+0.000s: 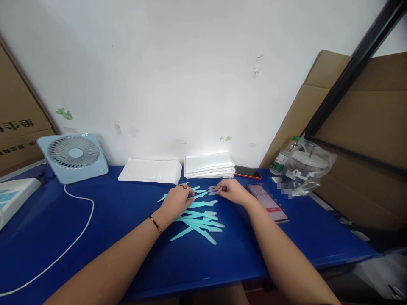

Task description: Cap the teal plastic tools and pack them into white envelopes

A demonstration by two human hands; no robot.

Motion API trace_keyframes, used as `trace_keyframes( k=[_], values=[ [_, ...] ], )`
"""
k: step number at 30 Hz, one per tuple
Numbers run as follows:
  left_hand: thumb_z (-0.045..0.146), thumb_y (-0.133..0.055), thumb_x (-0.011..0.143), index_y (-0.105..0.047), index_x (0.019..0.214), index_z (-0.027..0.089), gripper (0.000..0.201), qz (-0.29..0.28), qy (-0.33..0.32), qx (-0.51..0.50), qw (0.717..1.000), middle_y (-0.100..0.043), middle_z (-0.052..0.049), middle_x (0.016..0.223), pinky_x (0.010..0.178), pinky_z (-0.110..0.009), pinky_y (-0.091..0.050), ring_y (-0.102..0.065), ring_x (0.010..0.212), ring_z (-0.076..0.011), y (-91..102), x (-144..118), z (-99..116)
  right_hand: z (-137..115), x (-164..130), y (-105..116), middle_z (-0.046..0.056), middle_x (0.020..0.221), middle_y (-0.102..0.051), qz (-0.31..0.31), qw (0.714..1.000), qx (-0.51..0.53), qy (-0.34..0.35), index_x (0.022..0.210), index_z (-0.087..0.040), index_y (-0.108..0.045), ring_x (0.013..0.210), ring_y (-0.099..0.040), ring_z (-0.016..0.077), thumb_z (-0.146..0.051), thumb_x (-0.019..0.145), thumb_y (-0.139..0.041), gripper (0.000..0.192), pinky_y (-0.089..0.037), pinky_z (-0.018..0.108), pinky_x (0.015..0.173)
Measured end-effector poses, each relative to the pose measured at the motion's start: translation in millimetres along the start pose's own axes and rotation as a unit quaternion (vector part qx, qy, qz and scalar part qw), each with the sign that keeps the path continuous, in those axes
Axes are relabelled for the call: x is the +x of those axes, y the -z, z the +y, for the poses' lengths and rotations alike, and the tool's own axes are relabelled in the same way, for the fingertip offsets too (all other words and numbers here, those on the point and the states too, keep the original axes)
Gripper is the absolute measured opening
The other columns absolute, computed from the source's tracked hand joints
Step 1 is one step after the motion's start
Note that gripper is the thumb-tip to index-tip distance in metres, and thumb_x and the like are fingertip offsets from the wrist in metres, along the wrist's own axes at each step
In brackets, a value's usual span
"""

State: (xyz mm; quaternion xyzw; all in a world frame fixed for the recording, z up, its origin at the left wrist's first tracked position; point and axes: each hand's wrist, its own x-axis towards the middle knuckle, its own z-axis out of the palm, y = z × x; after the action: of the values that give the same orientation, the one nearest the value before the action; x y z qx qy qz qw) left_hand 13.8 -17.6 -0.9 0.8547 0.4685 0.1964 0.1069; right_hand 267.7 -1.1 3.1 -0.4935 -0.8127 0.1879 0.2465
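place: small packing workroom | 9 and 2 o'clock: cardboard cartons (346,110) leaning against a bare white wall | 12 o'clock: stacks of white packets (208,165) sitting on a blue desk (111,237) | 10 o'clock: desk fan (74,156) standing

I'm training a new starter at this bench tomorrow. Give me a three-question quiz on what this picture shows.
1. True or false: the left hand rests on the pile of light blue plastic sticks.
2. Which lies nearest the right hand? A) fan B) lit phone C) water bottle
3. Fill in: the fan's white cable trails over the ____ table.

Key: 1 true; 2 B; 3 blue.
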Motion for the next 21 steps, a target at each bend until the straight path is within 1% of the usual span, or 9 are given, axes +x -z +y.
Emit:
trace_keyframes(
  k=[1,3,7,10,15,18,21],
  values=[
    [0.027,-0.053,0.082,-0.064,0.090,0.022,0.014,0.001,0.003,0.022,1.000,-0.061,-0.004,0.096,0.075,-0.028,-0.041,-0.057,0.089,-0.0189,0.3,1,-2,4,1,-1,0.003,0.074,-0.065,0.004,1.000,-0.029,0.006,0.080,-0.017,-0.071,0.061,-0.055,0.0118,-0.021,0.072,-0.066,0.010,-0.041,0.023,0.058],
    [0.025,-0.051,0.083,-0.064,0.086,0.022,0.014,-0.009,0.005,0.044,0.999,-0.063,-0.003,0.090,0.073,-0.028,-0.040,-0.058,0.086,-0.0186,0.9,4,-5,9,4,-5,0.002,0.074,-0.064,-0.003,0.999,-0.049,0.018,0.078,-0.018,-0.072,0.062,-0.055,0.0117,-0.019,0.071,-0.067,0.008,-0.040,0.022,0.059],
    [0.024,-0.048,0.084,-0.064,0.076,0.020,0.018,-0.024,0.000,0.037,0.999,-0.065,-0.002,0.080,0.067,-0.025,-0.039,-0.059,0.075,-0.0160,0.7,6,-6,7,6,-12,0.001,0.073,-0.064,-0.010,0.999,-0.032,0.032,0.077,-0.020,-0.072,0.062,-0.055,0.0112,-0.017,0.072,-0.067,0.008,-0.039,0.021,0.058],
    [0.023,-0.047,0.084,-0.064,0.078,0.020,0.019,-0.020,-0.008,0.016,1.000,-0.065,-0.002,0.079,0.066,-0.024,-0.039,-0.059,0.073,-0.0154,-1.0,6,-7,4,6,-15,0.001,0.076,-0.065,-0.010,0.999,-0.014,0.040,0.078,-0.021,-0.072,0.062,-0.056,0.0110,-0.017,0.074,-0.066,0.009,-0.040,0.021,0.059],
    [0.019,-0.047,0.084,-0.065,0.080,0.020,0.018,-0.014,-0.032,-0.017,0.999,-0.066,-0.001,0.083,0.068,-0.023,-0.042,-0.059,0.077,-0.0153,-6.2,6,-11,3,7,-18,0.003,0.083,-0.066,0.004,0.998,-0.003,0.058,0.080,-0.021,-0.072,0.066,-0.059,0.0118,-0.018,0.076,-0.064,0.010,-0.043,0.022,0.062],
    [0.015,-0.047,0.083,-0.066,0.081,0.019,0.019,-0.017,-0.051,-0.042,0.998,-0.066,-0.002,0.086,0.070,-0.023,-0.043,-0.059,0.078,-0.0146,-10.0,6,-12,-1,6,-19,0.002,0.079,-0.066,-0.005,0.998,0.005,0.061,0.079,-0.020,-0.072,0.064,-0.058,0.0114,-0.018,0.074,-0.067,0.008,-0.042,0.021,0.059],
    [0.012,-0.049,0.081,-0.066,0.081,0.019,0.018,-0.026,-0.059,-0.057,0.996,-0.066,-0.001,0.087,0.072,-0.023,-0.044,-0.059,0.079,-0.0143,-13.4,7,-11,-7,4,-19,0.001,0.073,-0.065,-0.037,0.997,0.023,0.062,0.077,-0.020,-0.072,0.060,-0.057,0.0103,-0.021,0.072,-0.070,0.006,-0.040,0.019,0.055]
  ],
)
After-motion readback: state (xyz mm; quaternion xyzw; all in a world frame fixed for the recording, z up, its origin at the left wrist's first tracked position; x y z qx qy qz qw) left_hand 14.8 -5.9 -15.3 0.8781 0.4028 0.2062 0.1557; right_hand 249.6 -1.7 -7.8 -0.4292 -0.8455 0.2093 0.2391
